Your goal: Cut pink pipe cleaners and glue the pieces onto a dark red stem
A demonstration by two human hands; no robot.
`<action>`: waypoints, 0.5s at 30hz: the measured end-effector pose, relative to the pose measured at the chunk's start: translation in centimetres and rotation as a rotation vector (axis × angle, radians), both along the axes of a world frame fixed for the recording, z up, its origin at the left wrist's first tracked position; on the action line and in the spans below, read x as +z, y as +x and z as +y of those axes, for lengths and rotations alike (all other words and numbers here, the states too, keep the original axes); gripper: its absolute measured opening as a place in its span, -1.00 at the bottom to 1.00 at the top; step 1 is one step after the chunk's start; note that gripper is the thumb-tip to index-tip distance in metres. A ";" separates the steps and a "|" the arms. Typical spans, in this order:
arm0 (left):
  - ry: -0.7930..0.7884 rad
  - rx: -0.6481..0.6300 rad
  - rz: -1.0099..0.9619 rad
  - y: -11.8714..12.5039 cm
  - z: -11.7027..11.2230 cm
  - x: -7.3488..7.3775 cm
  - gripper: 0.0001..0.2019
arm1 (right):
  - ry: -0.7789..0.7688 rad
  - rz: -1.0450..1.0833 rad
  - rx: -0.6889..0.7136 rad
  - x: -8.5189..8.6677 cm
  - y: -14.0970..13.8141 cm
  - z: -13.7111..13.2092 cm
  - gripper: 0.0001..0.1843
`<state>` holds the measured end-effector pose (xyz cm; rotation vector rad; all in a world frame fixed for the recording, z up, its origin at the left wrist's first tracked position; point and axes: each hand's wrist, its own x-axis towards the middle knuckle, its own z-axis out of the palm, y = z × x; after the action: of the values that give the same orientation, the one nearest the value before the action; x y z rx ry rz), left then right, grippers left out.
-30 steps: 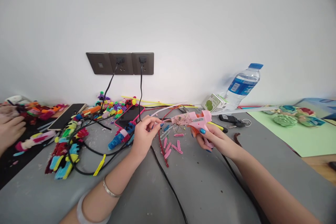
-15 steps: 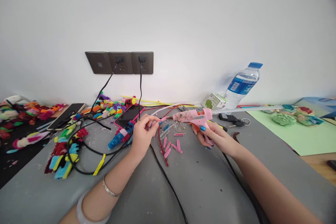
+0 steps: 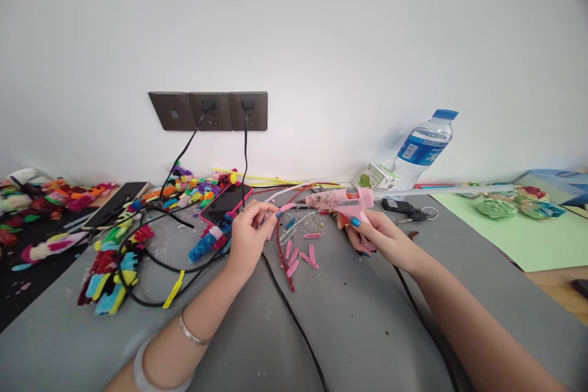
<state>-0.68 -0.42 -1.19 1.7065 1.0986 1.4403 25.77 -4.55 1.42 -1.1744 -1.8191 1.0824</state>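
Observation:
My right hand [image 3: 374,236] is wrapped round the handle of a pink glue gun [image 3: 342,199], with a long clear glue stick [image 3: 450,191] jutting from its back. The gun's nozzle points left, close to a small pink fuzzy piece [image 3: 288,206] pinched between the fingertips of my left hand [image 3: 252,234]. Whether nozzle and piece touch, I cannot tell. Below the gun lie several short pink pipe cleaner pieces [image 3: 312,254] on the grey table [image 3: 358,331]. A red tinsel pipe cleaner [image 3: 281,255] stretches down beside my left fingers.
Black cables [image 3: 294,312] loop across the table. Colourful fuzzy figures [image 3: 113,269] and a pink-edged phone [image 3: 225,203] lie left. At the back right stand a water bottle [image 3: 422,148] and a small box [image 3: 374,177], near keys [image 3: 418,213] and green paper [image 3: 487,233].
My right hand has drawn the glue gun slightly to the right, its nozzle moving away from my left fingers and levelling a little. The left hand has barely moved.

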 end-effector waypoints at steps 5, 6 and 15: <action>-0.016 0.010 -0.001 0.0 0.1 -0.1 -0.92 | 0.057 0.095 -0.088 0.5 0.2 0.0 -0.49; -0.015 0.011 0.000 -0.1 0.1 -0.1 -0.92 | 0.062 0.132 -0.129 0.7 0.2 -0.1 -0.51; -0.021 -0.017 -0.022 0.2 0.0 -0.1 -0.91 | 0.036 0.355 -0.602 1.0 4.5 -4.2 -0.72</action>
<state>-0.53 -0.38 -1.26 1.6778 1.0812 1.4294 30.31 -8.74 2.43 -1.2939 -1.1027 0.8297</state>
